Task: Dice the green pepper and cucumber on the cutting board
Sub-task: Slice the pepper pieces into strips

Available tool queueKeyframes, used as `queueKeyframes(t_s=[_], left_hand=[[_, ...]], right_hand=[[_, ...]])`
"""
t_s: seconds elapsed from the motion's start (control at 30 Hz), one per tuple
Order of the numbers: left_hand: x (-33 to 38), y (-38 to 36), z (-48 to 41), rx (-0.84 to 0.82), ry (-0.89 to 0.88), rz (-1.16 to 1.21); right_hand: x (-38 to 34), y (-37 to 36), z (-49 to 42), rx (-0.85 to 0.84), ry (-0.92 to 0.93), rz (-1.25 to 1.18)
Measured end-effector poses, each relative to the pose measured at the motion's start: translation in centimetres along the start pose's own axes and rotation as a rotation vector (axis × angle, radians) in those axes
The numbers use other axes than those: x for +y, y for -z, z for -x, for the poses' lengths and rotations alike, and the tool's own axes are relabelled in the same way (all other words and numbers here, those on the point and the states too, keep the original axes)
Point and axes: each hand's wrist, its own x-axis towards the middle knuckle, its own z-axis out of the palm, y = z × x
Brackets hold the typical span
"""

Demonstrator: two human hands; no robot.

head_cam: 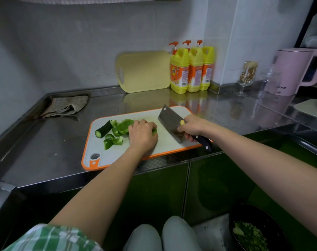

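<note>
At the middle of the stainless-steel table point(45, 142), on the white plastic cutting board with the orange rim point(118, 154), the pepper stage of the dicing appears to be under way. The left grip point(142, 135) is curling over one of the glossy green pepper chunks point(124, 126), pinning it down. The other chunks are lying at its 9 o'clock, with the dark green cucumber stub point(103, 131) further out that way, seemingly still waiting its turn. The right grip point(192, 126) is clenching the black handle of the broad rectangular steel cleaver point(169, 122), whose blade is slanting over the board at the left grip's 3 o'clock, apart from the pepper. The next move is likely calling for the blade to come across beside the curled knuckles and chop down, fingertips tucked back.
</note>
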Motion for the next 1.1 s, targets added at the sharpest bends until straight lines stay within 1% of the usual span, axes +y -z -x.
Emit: queueKeyframes(t_s=[0.07, 0.1, 0.13, 0.23, 0.3, 0.37, 0.5, 0.57, 0.67, 0.77, 0.8, 0.93, 1.0, 1.1], left_hand=[[0.0, 0.0, 0.0, 0.002, -0.010, -0.009], [0.0, 0.0, 0.0, 0.002, -0.010, -0.007], [0.1, 0.0, 0.0, 0.001, -0.006, 0.000], [0.4, -0.4, -0.1, 0.008, 0.019, 0.037], [0.6, -0.7, -0.1, 0.015, 0.021, 0.066], [0.6, -0.8, -0.2, 0.011, 0.020, 0.095], [0.4, -0.8, -0.3, 0.024, 0.019, 0.106], [0.5, -0.8, -0.3, 0.031, 0.022, 0.101], [0.6, -1.0, -0.5, 0.035, 0.025, 0.099], [0.5, -1.0, -0.5, 0.040, 0.020, 0.101], [0.5, -1.1, -0.5, 0.042, 0.017, 0.102], [0.4, -1.2, -0.4, 0.042, 0.012, 0.096], [0.4, -1.2, -0.5, 0.038, 0.017, 0.090], [0.5, -1.2, -0.6, 0.030, 0.026, 0.088]], right_hand=[[0.7, 0.6, -0.3, 0.080, -0.018, -0.012], [0.8, 0.8, -0.2, 0.092, -0.014, -0.024], [0.8, 0.9, 0.0, 0.073, 0.003, -0.041], [0.3, 0.6, 0.7, -0.059, 0.049, -0.062], [0.4, 0.5, 0.6, -0.092, 0.040, -0.061], [0.9, 1.0, 0.3, -0.057, 0.015, -0.062], [2.0, 2.4, -0.5, 0.082, -0.081, -0.063], [2.0, 2.3, -0.5, 0.100, -0.074, -0.082], [1.1, 1.3, -0.2, 0.024, 0.012, -0.143], [0.8, 0.9, -0.1, -0.054, 0.028, -0.123], [1.0, 1.0, -0.2, -0.047, 0.016, -0.113], [2.1, 1.7, -0.4, 0.087, -0.030, -0.089], [2.0, 1.6, 0.0, 0.051, 0.011, -0.125], [1.6, 1.0, 0.8, -0.063, 0.052, -0.122]])
